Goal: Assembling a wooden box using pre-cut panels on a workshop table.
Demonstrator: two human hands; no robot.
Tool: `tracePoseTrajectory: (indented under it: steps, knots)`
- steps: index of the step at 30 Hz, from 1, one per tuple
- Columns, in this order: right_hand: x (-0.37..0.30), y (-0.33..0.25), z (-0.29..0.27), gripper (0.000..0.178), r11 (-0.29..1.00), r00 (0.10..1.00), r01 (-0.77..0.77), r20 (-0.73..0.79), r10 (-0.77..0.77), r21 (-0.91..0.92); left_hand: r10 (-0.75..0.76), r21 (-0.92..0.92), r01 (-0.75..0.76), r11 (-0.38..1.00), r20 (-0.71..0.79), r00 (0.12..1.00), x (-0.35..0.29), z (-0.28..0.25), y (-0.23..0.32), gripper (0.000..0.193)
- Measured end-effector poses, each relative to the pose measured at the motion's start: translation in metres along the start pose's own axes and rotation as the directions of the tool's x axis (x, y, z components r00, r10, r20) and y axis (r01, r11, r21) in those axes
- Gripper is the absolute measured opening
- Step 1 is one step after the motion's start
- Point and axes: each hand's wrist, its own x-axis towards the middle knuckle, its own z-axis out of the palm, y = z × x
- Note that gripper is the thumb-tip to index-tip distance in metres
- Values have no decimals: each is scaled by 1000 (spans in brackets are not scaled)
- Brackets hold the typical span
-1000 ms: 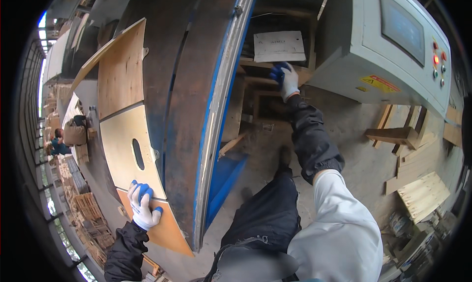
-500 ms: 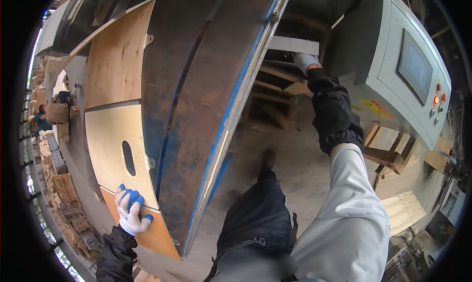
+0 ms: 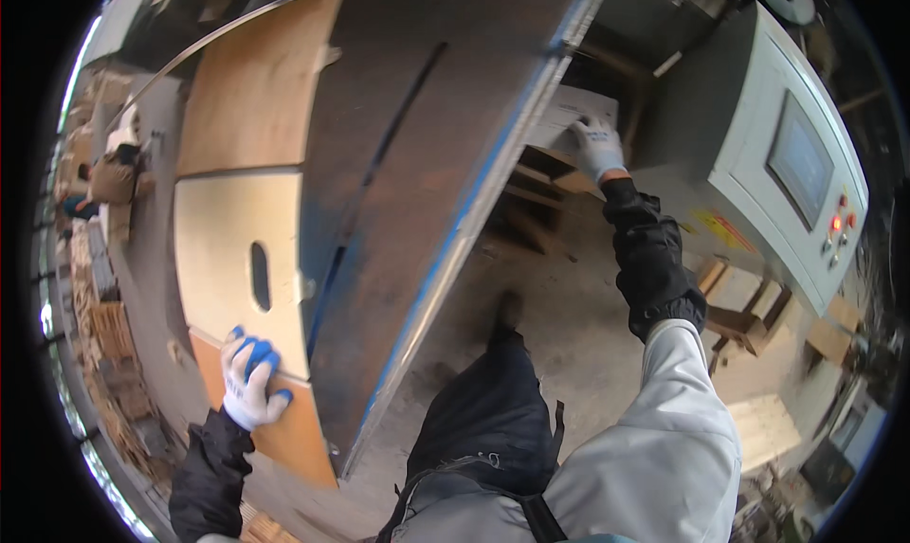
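My left hand (image 3: 252, 382), in a white glove with blue fingertips, lies with fingers apart on the curved wooden panels. It spans the seam between a pale panel (image 3: 227, 259) with an oval slot and an orange-brown panel (image 3: 284, 429). Another wood panel (image 3: 256, 88) adjoins them farther up. My right hand (image 3: 599, 147), also gloved, reaches far forward to a flat white sheet or board (image 3: 569, 112) beside the grey control box. Its fingers curl over the near right edge of this sheet; the thumb's grip is not clear.
A rusty metal table (image 3: 408, 173) with a blue edge runs between my arms. The control box (image 3: 787, 154) has a screen and lit red button. Wooden frames (image 3: 749, 316) stand below it. A person (image 3: 116, 178) is at the far left, near stacked wood (image 3: 114, 330).
The view has shifted slightly. The white sheet now shows more of its broad face, and my right fingers have come over it. My left hand stays on the panels.
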Motion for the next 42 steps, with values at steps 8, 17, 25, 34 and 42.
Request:
tracePoseTrajectory:
  steps: [8, 17, 25, 34, 42]
  knots:
    - [-66, -124, -124, 38, 397, 804, 22, -252, 538, 918, -5, -80, -3, 997, -98, 995, 1, -2, 9, 64]
    - [-250, -373, -290, 56, 564, 815, 577, -451, -362, 590, -677, 10, 758, 652, -444, 587, -124, -8, -83, 55]
    - [-342, -526, -280, 90, 780, 839, 498, 17, -544, 380, -795, -458, 709, 536, 8, 607, -205, 5, -67, 67]
    - [-408, -504, -298, 90, 687, 759, 588, 3, -651, 428, -735, -953, 292, 76, 144, 663, -272, 20, -16, 71]
    - [-423, -455, -307, 29, 748, 753, 635, -371, -543, 195, -630, -915, 397, 66, 270, 728, -270, -28, 38, 57]
